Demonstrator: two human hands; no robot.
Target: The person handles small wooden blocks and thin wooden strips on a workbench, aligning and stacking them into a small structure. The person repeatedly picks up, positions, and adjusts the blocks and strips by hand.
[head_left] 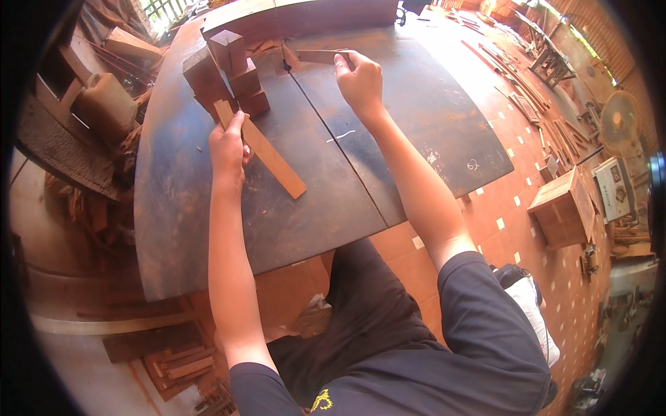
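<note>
My left hand is closed around a flat light-brown wooden strip, which slants down to the right above a dark metal worktable. Pinched in my right hand is a thin wooden stick; its far end points left, close to the small dark opening at the head of the long slot in the table. Just beyond my left hand, several reddish-brown wooden blocks stand stacked. A long reddish wooden beam lies across the far end of the table.
A beige plastic jug and timber offcuts crowd the left side. On the tiled floor at right are long wood strips, a wooden box and a standing fan. The table's front edge is close to my legs.
</note>
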